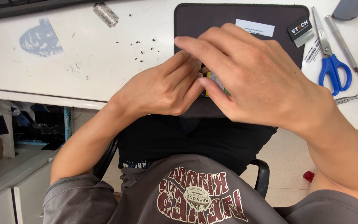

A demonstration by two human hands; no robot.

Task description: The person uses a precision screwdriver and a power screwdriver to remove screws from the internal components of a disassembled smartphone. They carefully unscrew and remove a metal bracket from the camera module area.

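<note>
Small flat part [214,80], yellow-green edge showing, mostly hidden, pinched between both hands over near edge of dark mat [195,25]. Left hand [162,89] curled narrow on it; right hand [249,79] fingertips gripping it. Blue scissors [332,62] at 3 o'clock; razor blade [105,14] at 10 o'clock.

Left hand [162,89]: fingers curled inward, knuckles up, meeting the right.
Right hand [255,81]: arched over, index extended, thumb pinching.
</note>
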